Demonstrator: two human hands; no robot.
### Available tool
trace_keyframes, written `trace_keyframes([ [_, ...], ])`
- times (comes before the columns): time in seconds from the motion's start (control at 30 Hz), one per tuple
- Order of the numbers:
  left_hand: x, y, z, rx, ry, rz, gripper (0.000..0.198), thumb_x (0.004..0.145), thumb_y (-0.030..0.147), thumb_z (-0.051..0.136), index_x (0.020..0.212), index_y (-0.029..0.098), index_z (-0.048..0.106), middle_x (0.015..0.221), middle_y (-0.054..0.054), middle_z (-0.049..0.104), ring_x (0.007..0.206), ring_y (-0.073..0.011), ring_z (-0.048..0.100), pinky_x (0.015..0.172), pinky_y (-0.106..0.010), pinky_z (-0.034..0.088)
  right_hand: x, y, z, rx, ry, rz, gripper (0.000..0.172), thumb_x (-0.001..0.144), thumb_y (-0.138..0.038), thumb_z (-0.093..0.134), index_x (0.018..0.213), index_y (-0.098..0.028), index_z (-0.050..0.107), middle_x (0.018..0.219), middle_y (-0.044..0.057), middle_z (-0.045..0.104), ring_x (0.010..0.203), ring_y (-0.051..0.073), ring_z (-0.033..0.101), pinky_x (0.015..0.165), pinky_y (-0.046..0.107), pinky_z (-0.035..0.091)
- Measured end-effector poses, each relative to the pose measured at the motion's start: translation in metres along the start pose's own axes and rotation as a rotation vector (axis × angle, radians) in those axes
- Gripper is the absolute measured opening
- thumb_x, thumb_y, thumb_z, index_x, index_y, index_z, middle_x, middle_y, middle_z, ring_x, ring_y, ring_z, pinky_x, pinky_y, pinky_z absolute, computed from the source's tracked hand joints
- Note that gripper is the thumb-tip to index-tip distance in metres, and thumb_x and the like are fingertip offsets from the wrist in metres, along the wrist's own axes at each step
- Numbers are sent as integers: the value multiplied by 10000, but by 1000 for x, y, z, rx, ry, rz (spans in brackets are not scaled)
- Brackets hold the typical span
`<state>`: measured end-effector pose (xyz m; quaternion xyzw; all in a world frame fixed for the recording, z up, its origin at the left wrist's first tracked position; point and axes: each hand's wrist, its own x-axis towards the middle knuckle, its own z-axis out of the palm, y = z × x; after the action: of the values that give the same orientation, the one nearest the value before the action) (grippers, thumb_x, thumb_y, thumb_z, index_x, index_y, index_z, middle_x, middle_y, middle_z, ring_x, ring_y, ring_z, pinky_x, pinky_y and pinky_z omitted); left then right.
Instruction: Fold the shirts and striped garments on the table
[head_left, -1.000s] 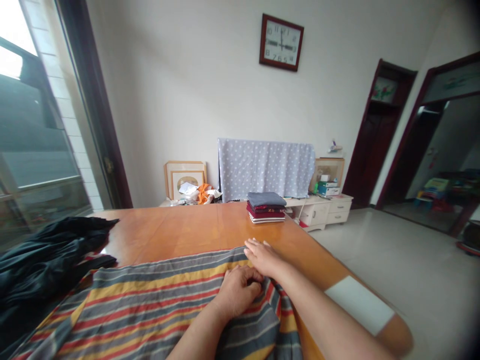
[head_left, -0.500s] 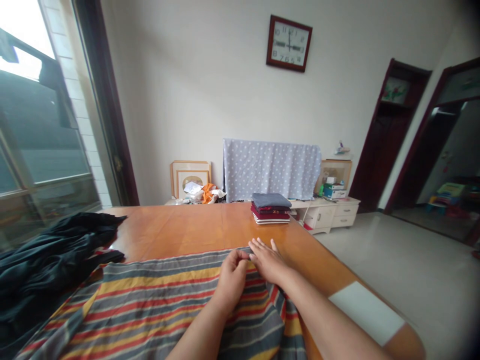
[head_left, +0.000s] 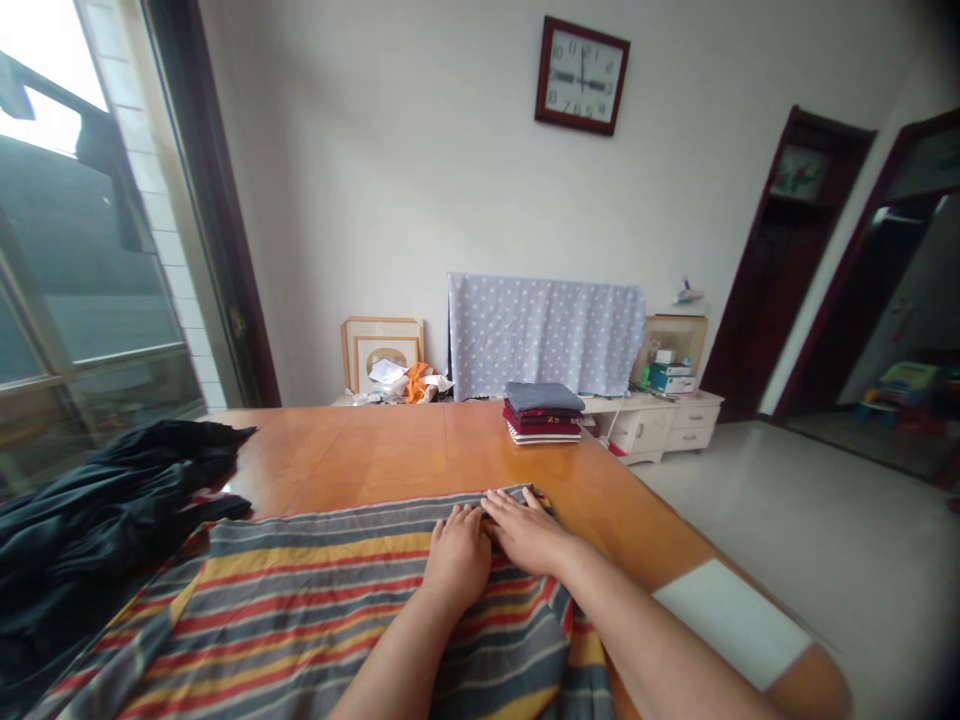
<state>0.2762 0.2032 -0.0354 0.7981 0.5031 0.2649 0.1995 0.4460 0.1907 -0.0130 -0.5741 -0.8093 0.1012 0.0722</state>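
A striped garment (head_left: pixel 315 590) in grey, yellow and red lies spread over the near part of the wooden table. Both hands rest on it close to its far right corner. My left hand (head_left: pixel 459 555) presses palm down on the cloth, fingers stretched forward. Beside it, touching or nearly so, my right hand (head_left: pixel 525 530) lies flat with its fingers out over the far edge of the garment. Neither hand grips the cloth visibly. Folds bunch under my right forearm, and part of the fabric there is hidden.
Dark clothes (head_left: pixel 97 520) lie heaped at the left of the table (head_left: pixel 360 450). A stack of folded clothes (head_left: pixel 544 415) stands at its far right. A pale sheet (head_left: pixel 735 620) lies near the right edge. Beyond are a white cabinet (head_left: pixel 671 428) and a dotted cloth (head_left: pixel 544 335).
My left fingers, pinched at the garment's far edge before, are now stretched out on the cloth. My right hand has shifted slightly left and down, and the far right corner now lies flatter.
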Motion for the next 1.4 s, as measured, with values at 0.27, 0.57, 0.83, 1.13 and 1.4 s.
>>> trace_keyframes([
  [0.27, -6, 8, -2, 223, -104, 12, 589, 878, 302, 460, 1441, 143, 525, 1577, -131, 419, 1501, -299, 290, 1216, -508, 227, -1, 18, 2, -12, -40, 273, 725, 1013, -582, 159, 1621, -187, 146, 1680, 79, 119, 1557, 241, 60, 1219, 554, -48],
  [0.57, -5, 5, 0, 173, -82, 18, 576, 855, 291, 502, 1419, 184, 547, 1555, -130, 453, 1496, -312, 291, 1216, -518, 202, 4, 39, -8, 89, 224, 360, 643, 1044, -485, 168, 1587, -161, 282, 1643, 98, 277, 1538, 229, 180, 1233, 521, 64],
  [0.83, -5, 4, 1, 206, -72, 36, 562, 872, 299, 484, 1411, 152, 545, 1557, -141, 447, 1487, -308, 308, 1207, -514, 220, -20, 26, -45, 217, 434, 328, 630, 1044, -490, 191, 1488, -156, 490, 1476, 119, 546, 1378, 261, 489, 1155, 381, 347],
  [1.13, -5, -2, 7, 69, -22, 24, 537, 854, 291, 539, 1376, 170, 578, 1538, -146, 471, 1488, -301, 316, 1224, -485, 171, -51, -42, 13, 128, 193, 246, 638, 1038, -432, 251, 1551, -67, 355, 1623, 150, 308, 1524, 264, 229, 1230, 406, 215],
  [1.4, 0, -3, 1, -197, 33, -50, 533, 797, 247, 615, 1324, 173, 624, 1421, -131, 599, 1387, -286, 472, 1194, -395, 274, -58, -37, 36, -4, 130, 296, 656, 1032, -429, 232, 1575, -68, 304, 1655, 133, 209, 1546, 271, 137, 1251, 423, 123],
])
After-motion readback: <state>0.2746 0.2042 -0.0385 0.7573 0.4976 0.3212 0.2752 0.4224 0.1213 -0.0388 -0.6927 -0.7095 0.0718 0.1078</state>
